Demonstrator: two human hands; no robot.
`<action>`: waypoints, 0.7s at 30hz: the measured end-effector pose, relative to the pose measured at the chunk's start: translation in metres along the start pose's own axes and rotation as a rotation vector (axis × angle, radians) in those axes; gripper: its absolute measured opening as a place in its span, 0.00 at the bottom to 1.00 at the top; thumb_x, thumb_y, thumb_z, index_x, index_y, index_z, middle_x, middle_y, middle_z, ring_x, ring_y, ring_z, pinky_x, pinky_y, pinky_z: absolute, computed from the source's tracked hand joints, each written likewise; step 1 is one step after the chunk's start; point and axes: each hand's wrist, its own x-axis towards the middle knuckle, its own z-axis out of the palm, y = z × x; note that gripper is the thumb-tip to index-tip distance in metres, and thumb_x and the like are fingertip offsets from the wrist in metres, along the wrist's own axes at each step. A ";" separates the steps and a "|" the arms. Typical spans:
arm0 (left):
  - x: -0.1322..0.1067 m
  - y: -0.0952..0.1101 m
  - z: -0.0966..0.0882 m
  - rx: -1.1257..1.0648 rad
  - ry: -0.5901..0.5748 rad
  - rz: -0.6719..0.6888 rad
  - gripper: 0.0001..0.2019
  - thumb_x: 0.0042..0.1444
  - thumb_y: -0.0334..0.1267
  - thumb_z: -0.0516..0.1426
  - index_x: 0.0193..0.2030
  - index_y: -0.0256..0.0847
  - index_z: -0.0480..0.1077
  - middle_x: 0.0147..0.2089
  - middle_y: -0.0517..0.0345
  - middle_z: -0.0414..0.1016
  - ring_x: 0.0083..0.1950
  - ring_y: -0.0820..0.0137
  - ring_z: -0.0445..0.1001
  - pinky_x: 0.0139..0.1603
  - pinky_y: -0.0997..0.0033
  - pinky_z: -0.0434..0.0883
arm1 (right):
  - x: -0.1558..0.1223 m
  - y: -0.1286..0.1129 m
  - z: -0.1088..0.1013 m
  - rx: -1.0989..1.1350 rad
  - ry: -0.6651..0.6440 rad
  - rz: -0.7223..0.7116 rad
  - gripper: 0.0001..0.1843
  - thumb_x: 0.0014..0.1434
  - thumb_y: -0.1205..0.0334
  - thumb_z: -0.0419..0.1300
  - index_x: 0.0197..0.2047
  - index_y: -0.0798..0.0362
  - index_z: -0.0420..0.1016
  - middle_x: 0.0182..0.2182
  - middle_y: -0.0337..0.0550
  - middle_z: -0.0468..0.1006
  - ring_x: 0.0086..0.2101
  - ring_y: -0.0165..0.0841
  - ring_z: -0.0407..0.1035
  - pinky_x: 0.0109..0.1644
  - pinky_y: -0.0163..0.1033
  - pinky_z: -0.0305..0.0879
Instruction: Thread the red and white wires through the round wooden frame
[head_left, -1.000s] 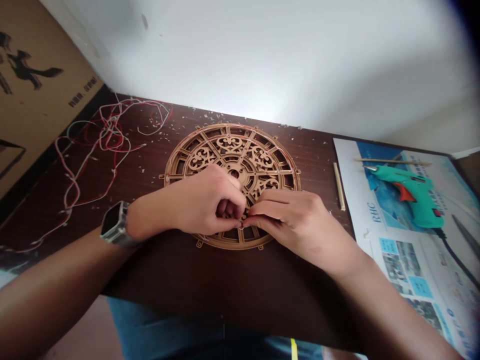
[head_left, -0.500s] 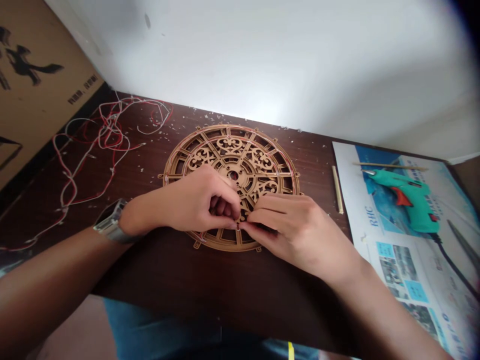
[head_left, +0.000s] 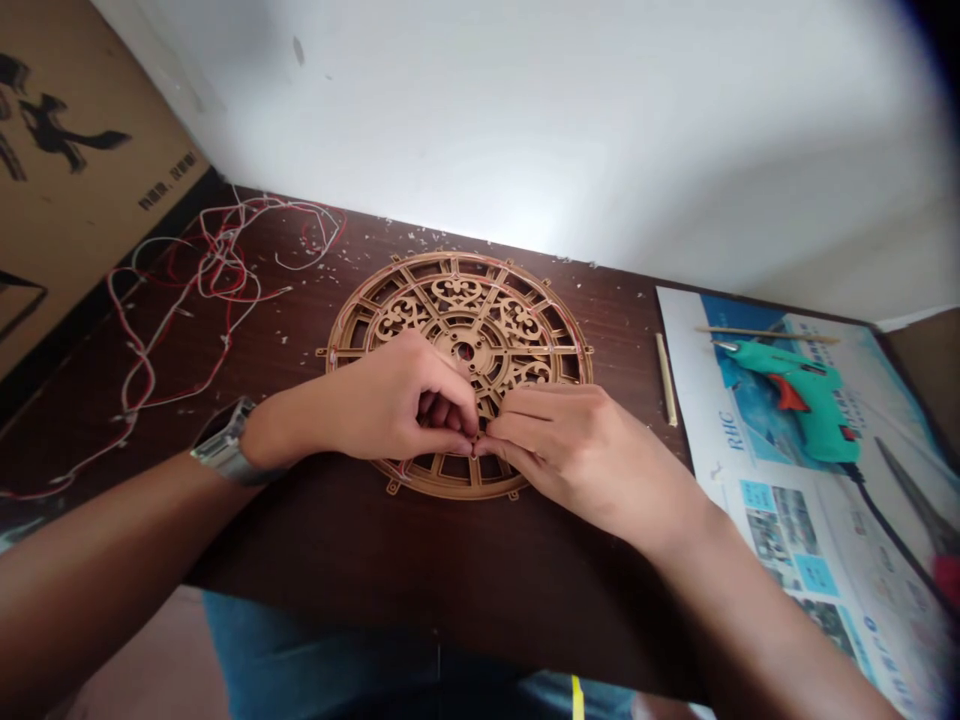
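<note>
A round, laser-cut wooden disc [head_left: 457, 300] with scrollwork lies flat on the dark brown table [head_left: 420, 570]. Thin red and white wire runs along its spokes. My left hand [head_left: 390, 405] rests on the disc's near half with fingers curled into a pinch. My right hand [head_left: 577, 455] meets it from the right, fingertips pressed together against the left fingertips. Both pinch something tiny at the disc's near inner ring; I cannot make out what it is. A watch [head_left: 219, 445] sits on my left wrist.
Loose red and white wires [head_left: 195, 290] sprawl over the table's left side, with small scraps around. A thin wooden stick [head_left: 664, 378] lies right of the disc. A teal glue gun [head_left: 795, 395] and another stick rest on a printed sheet [head_left: 780, 520]. Cardboard [head_left: 67, 170] leans at left.
Both hands stay pinched together at the same spot on the disc. The view has shifted slightly, so everything sits a little further left in the picture.
</note>
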 end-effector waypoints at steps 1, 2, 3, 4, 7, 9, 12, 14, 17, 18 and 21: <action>0.000 0.000 0.000 -0.002 0.002 0.002 0.03 0.66 0.35 0.72 0.39 0.39 0.88 0.33 0.60 0.83 0.31 0.78 0.77 0.35 0.80 0.73 | 0.000 -0.001 -0.001 -0.018 -0.001 -0.011 0.17 0.76 0.71 0.63 0.32 0.55 0.76 0.30 0.37 0.73 0.29 0.29 0.65 0.36 0.41 0.63; 0.000 -0.001 0.001 0.000 0.004 0.004 0.03 0.66 0.34 0.71 0.39 0.39 0.87 0.33 0.59 0.83 0.31 0.77 0.78 0.35 0.80 0.74 | 0.001 -0.001 -0.002 -0.037 0.000 -0.026 0.17 0.76 0.73 0.63 0.32 0.55 0.75 0.30 0.36 0.73 0.29 0.29 0.64 0.36 0.41 0.63; 0.000 -0.001 0.001 0.003 0.006 0.008 0.03 0.65 0.34 0.71 0.39 0.38 0.87 0.34 0.59 0.84 0.31 0.77 0.78 0.35 0.80 0.74 | 0.002 -0.002 -0.002 -0.055 0.000 -0.042 0.17 0.75 0.73 0.63 0.31 0.54 0.75 0.30 0.36 0.72 0.29 0.29 0.63 0.37 0.42 0.62; 0.000 -0.001 0.002 0.009 0.009 0.014 0.03 0.65 0.33 0.71 0.39 0.38 0.87 0.34 0.59 0.83 0.31 0.77 0.79 0.36 0.80 0.74 | 0.003 -0.003 -0.003 -0.066 -0.001 -0.057 0.18 0.75 0.73 0.63 0.31 0.54 0.74 0.29 0.35 0.72 0.29 0.30 0.63 0.37 0.43 0.62; 0.000 0.001 0.002 0.050 0.020 0.026 0.03 0.63 0.31 0.70 0.37 0.37 0.85 0.32 0.60 0.82 0.31 0.76 0.78 0.35 0.78 0.73 | 0.006 -0.005 -0.005 -0.075 -0.001 -0.077 0.19 0.76 0.70 0.64 0.30 0.53 0.74 0.28 0.34 0.72 0.28 0.30 0.63 0.39 0.44 0.61; -0.001 0.004 0.001 0.082 0.016 0.029 0.02 0.62 0.31 0.69 0.37 0.38 0.85 0.33 0.60 0.83 0.32 0.76 0.79 0.36 0.77 0.72 | 0.007 -0.004 -0.005 -0.060 0.020 -0.065 0.20 0.77 0.68 0.63 0.30 0.52 0.73 0.28 0.33 0.73 0.28 0.29 0.64 0.40 0.44 0.60; -0.008 0.010 -0.003 0.128 -0.014 0.044 0.06 0.65 0.30 0.67 0.41 0.42 0.87 0.37 0.60 0.86 0.36 0.74 0.81 0.40 0.76 0.73 | 0.003 -0.001 -0.001 -0.011 0.056 -0.030 0.19 0.78 0.65 0.64 0.31 0.53 0.74 0.29 0.34 0.73 0.29 0.29 0.65 0.40 0.43 0.59; -0.013 0.014 -0.006 0.164 -0.040 0.068 0.07 0.68 0.30 0.66 0.44 0.43 0.87 0.41 0.59 0.86 0.40 0.74 0.82 0.43 0.75 0.73 | -0.002 0.002 0.003 0.011 0.083 -0.006 0.17 0.78 0.64 0.65 0.33 0.53 0.75 0.30 0.34 0.74 0.30 0.29 0.66 0.41 0.42 0.60; -0.018 0.017 -0.008 0.237 -0.072 0.112 0.07 0.71 0.29 0.65 0.45 0.42 0.86 0.46 0.56 0.85 0.44 0.71 0.82 0.47 0.73 0.73 | -0.007 0.003 0.008 0.010 0.128 0.013 0.15 0.78 0.63 0.65 0.35 0.54 0.78 0.32 0.37 0.76 0.32 0.30 0.67 0.42 0.42 0.60; -0.019 0.017 -0.008 0.261 -0.081 0.124 0.07 0.71 0.29 0.64 0.45 0.42 0.86 0.46 0.55 0.84 0.45 0.71 0.81 0.47 0.72 0.73 | -0.008 0.002 0.010 0.018 0.142 0.019 0.15 0.78 0.64 0.65 0.35 0.54 0.78 0.32 0.38 0.76 0.32 0.30 0.66 0.42 0.42 0.60; -0.020 0.018 -0.006 0.286 -0.102 0.135 0.09 0.72 0.29 0.63 0.42 0.40 0.85 0.47 0.54 0.83 0.46 0.69 0.80 0.49 0.69 0.74 | -0.009 0.000 0.012 0.074 0.151 0.040 0.16 0.77 0.65 0.65 0.33 0.54 0.76 0.31 0.37 0.74 0.32 0.30 0.64 0.41 0.42 0.60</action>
